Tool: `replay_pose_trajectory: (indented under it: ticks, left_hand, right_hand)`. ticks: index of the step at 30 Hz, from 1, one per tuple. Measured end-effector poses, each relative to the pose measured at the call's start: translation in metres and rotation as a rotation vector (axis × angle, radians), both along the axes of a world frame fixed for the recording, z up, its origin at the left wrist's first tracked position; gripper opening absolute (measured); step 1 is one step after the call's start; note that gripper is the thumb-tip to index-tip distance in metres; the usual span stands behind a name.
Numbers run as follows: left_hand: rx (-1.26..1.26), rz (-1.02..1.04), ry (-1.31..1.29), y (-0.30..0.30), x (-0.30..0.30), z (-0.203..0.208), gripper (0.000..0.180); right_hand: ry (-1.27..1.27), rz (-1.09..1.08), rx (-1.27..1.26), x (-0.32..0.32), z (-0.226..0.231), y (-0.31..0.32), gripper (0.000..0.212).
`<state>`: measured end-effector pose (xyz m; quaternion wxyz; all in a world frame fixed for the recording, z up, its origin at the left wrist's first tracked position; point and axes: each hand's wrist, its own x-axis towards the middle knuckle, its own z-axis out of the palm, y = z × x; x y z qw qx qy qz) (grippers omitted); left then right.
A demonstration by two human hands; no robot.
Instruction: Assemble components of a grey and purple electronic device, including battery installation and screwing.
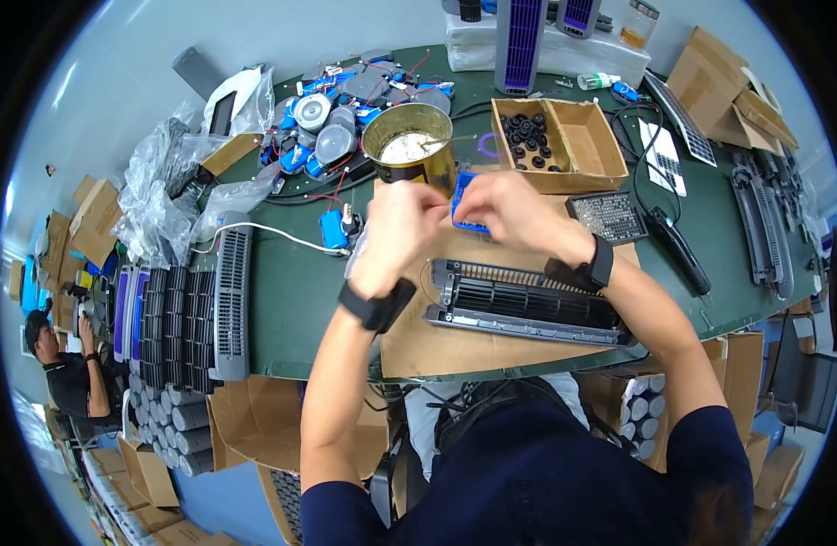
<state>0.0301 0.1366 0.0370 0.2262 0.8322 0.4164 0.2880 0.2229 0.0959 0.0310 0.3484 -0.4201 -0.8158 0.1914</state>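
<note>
Both my hands are raised over the cardboard sheet, close together, with fingers pinched. My left hand (402, 223) is by the metal can (409, 150), which holds a whitish substance and a stick. My right hand (509, 214) bends over a small blue tray (464, 193), its fingertips near the tray's edge. Whatever is between the fingers of either hand is too small to make out. Just below the hands lies an open dark grey fan housing (519, 326), with a long black ribbed fan roller (537, 302) inside it.
Right of my hands are a box of black round parts (575, 177), a tray of small metal pieces (608, 217) and a black power screwdriver (680, 255). Motors with blue parts (341, 114) are heaped at the back left. A co-worker (73, 373) sits far left.
</note>
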Motion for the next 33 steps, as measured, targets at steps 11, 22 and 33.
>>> replay_pose_trajectory:
  ticks: [11,22,33]
  left_hand:
    - [-0.789,0.024,-0.367,-0.076,-0.064,-0.017,0.023]
    - [-0.693,-0.001,-0.212,-0.068,-0.047,-0.026,0.029]
    - [-0.687,-0.008,-0.081,-0.064,-0.043,-0.023,0.036]
  right_hand:
    - [-0.133,0.272,-0.044,-0.034,-0.007,-0.027,0.025]
    - [-0.318,0.233,-0.001,-0.038,-0.012,-0.031,0.019]
    - [-0.304,0.268,-0.067,-0.04,-0.009,-0.029,0.027]
